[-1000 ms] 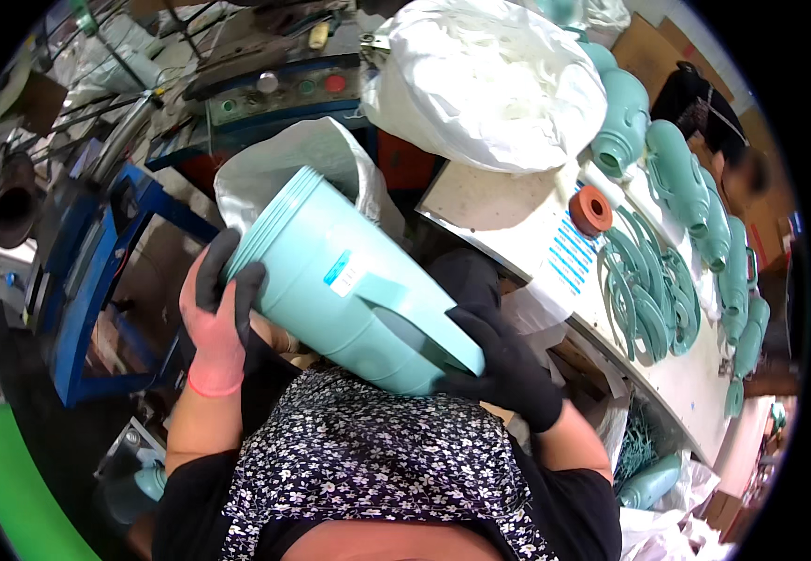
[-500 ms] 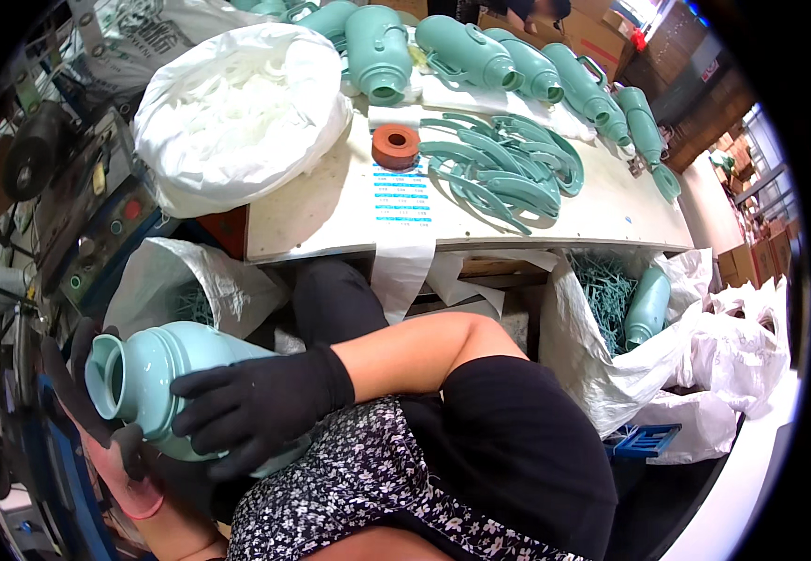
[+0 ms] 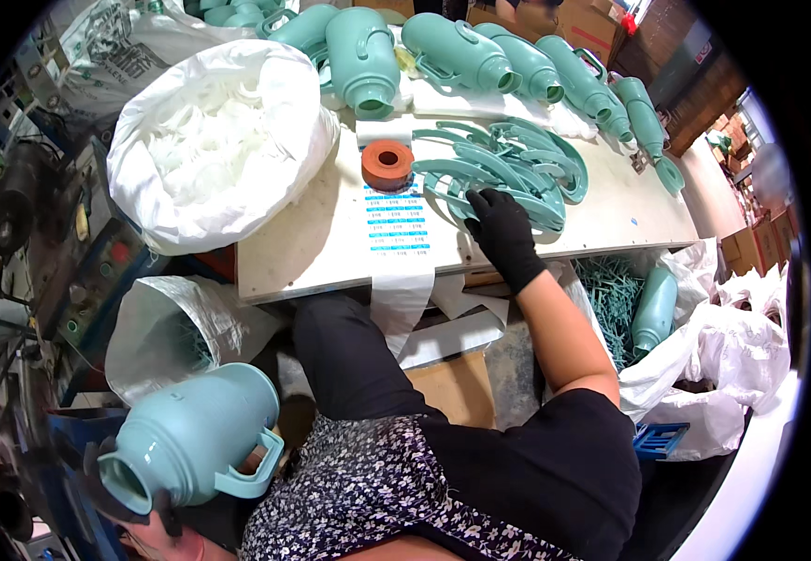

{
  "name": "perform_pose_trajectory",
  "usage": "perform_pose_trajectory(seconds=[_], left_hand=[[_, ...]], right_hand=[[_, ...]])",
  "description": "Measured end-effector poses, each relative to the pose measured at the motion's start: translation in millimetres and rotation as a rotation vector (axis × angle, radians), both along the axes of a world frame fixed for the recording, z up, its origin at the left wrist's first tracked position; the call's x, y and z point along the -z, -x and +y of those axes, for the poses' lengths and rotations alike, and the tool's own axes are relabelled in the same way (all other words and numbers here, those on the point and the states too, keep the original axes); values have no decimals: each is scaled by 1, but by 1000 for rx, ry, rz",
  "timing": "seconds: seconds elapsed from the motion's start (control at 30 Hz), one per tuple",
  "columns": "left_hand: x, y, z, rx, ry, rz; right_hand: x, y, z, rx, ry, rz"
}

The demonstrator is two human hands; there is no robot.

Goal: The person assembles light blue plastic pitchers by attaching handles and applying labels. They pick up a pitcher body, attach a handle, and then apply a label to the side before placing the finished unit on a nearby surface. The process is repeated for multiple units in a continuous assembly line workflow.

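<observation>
My left hand (image 3: pixel 164 525), in a dark glove with pink at the wrist, holds a pale green thermos flask body (image 3: pixel 186 425) by its neck end at the lower left. The flask lies tilted across my lap, its open mouth facing lower left and its side handle toward me. Over the table, my right hand (image 3: pixel 501 234) in a black glove has its fingers curled at the near edge of a heap of green curved handles (image 3: pixel 527 173). It closes on one of these handles; the fingertips are partly hidden among them.
An orange tape roll (image 3: pixel 387 164) rests on a sheet of blue-and-white labels (image 3: pixel 396 224). White rings fill a white sack (image 3: pixel 209 140) at the left. Several green flask bodies (image 3: pixel 461 56) line the table's back. Sacks stand below, one with green strips (image 3: pixel 606 299).
My right hand has left the flask and reached forward to the heap of handles. The flask, still in my left hand, has turned so its side handle shows.
</observation>
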State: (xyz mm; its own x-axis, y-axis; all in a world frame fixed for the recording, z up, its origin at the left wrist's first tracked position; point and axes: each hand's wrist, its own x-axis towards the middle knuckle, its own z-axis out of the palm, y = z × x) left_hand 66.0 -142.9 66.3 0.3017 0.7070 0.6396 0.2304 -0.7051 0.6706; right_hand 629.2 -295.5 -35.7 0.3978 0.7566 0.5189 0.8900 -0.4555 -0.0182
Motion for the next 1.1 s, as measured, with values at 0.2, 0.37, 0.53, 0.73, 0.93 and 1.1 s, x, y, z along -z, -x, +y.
perform_pose_trajectory(seconds=[0.2,0.37,0.53,0.73,0.93,1.1], left_hand=[[5,-15,-1,38,37,7],[2,-9,-9,152,62,-25],[-2,-14,-27,52,149,8],[-1,-22,-39,166,-194,154],[-5,-3,-50,187,-239,147],[-27,3,-57,358,-153,290]], right_hand=[[21,-21,12,-119,-133,-101],[15,-44,49,123,-909,718],[-55,59,94,-248,-798,464],[-88,270,116,-919,-751,1835],[-80,335,135,-814,-313,2275],[-71,361,134,-944,-58,1930]])
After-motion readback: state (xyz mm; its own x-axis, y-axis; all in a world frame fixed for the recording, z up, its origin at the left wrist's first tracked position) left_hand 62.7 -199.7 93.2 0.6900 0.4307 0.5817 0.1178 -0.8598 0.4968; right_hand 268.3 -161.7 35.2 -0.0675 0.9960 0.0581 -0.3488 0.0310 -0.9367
